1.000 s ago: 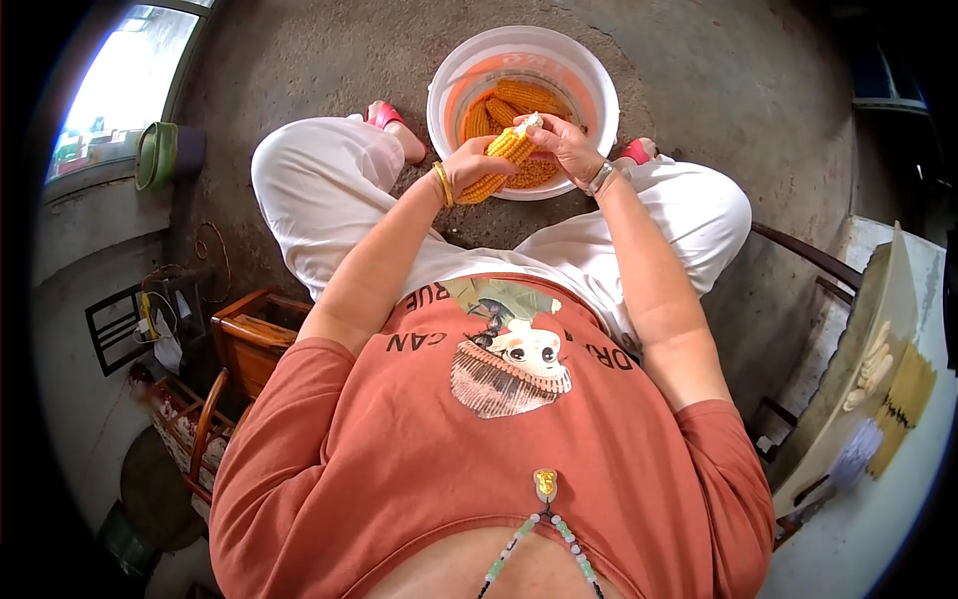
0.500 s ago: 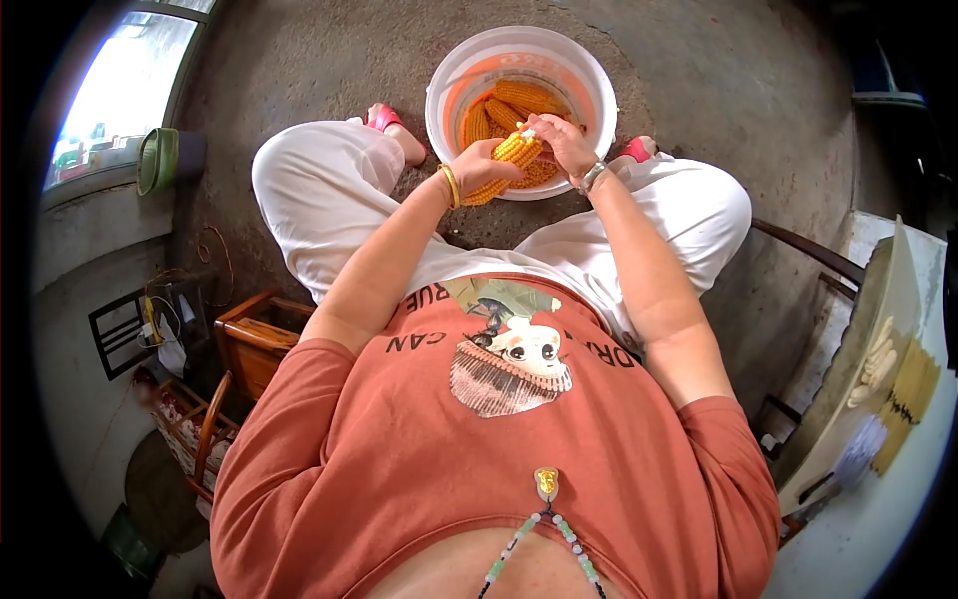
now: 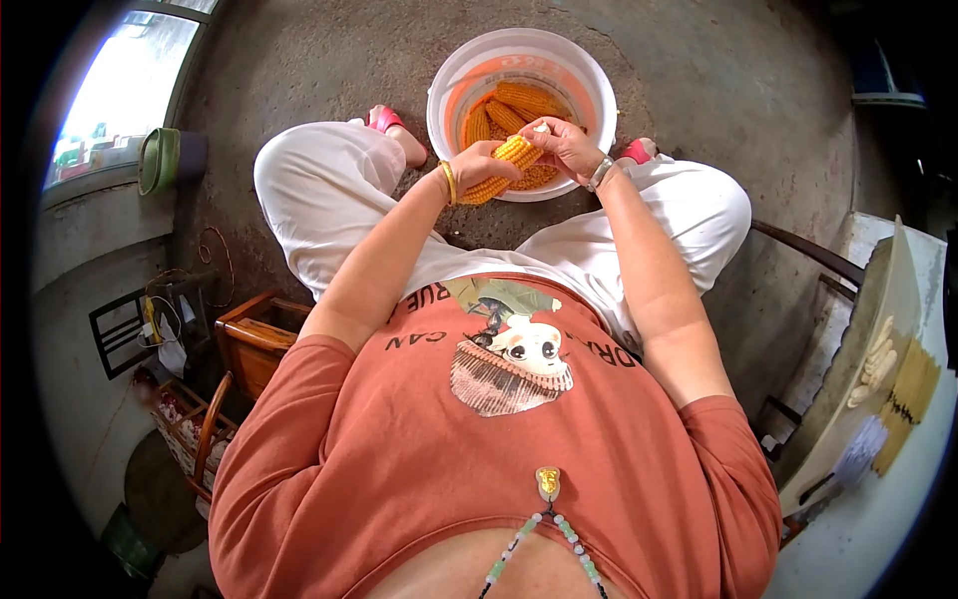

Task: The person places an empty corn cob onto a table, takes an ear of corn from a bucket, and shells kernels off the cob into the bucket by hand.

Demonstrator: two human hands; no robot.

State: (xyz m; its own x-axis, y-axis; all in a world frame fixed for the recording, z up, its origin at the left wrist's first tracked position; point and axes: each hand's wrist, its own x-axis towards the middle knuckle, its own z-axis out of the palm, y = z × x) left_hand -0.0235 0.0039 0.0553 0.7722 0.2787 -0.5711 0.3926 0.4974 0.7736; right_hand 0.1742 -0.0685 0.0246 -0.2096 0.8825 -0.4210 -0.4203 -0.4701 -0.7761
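Observation:
An ear of corn (image 3: pixel 516 153) with orange-yellow kernels is tilted over the near side of a white bucket (image 3: pixel 439 108). My left hand (image 3: pixel 477 164) is closed around its lower part. At the upper end, my right hand (image 3: pixel 569 152) is closed, its thumb and fingers pinched on a small white piece (image 3: pixel 542 128). Whether that piece is still joined to the cob, I cannot tell. Inside the bucket lie several more ears of corn (image 3: pixel 529 99), with loose kernels (image 3: pixel 537 178) below them.
The bucket stands on a concrete floor (image 3: pixel 329 60) between my two feet in red sandals (image 3: pixel 386 119). A wooden stool (image 3: pixel 261 334) is at my left. To the right is a table-like surface (image 3: pixel 843 349) with pale gloves (image 3: pixel 878 359) beside it.
My right hand has closed into a pinch and turned at the top of the ear. The white bit has shifted slightly right with its fingers. My left hand stays on the ear.

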